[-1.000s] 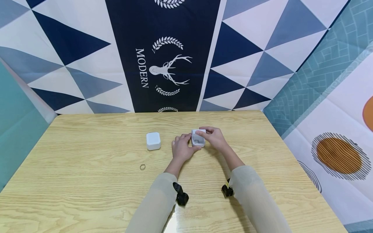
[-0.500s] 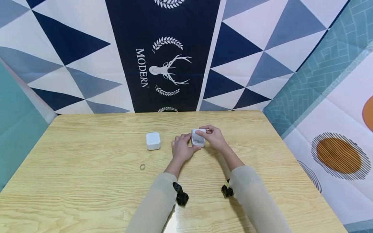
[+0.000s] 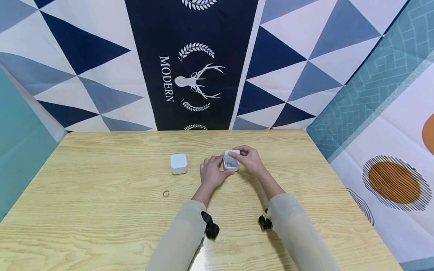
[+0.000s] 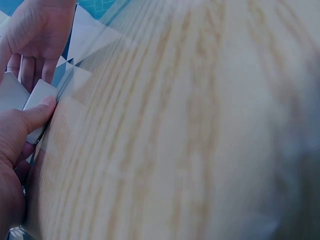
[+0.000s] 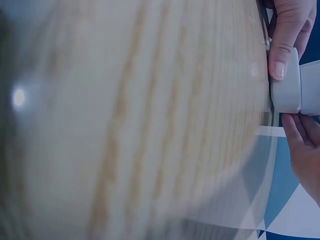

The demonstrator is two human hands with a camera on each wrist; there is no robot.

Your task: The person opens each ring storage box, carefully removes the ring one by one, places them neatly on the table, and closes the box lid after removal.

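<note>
A small white hinged ring box stands on the table with its lid raised, and what looks like a ring sits inside. My left hand grips the box's lower part, thumb at the front and fingers at the left side. In the left wrist view that thumb presses on the base. My right hand holds the raised lid, thumb in front and fingers behind. The right wrist view has the lid tilted back from the base.
A second white box, lid down, stands to the left on the wooden table. Nearer me lies a thin ring. Patterned cloth hangs behind the table's back edge.
Both hands stay on the ring box in almost the same place, with the lid still raised. The whole head view has shifted very slightly.
</note>
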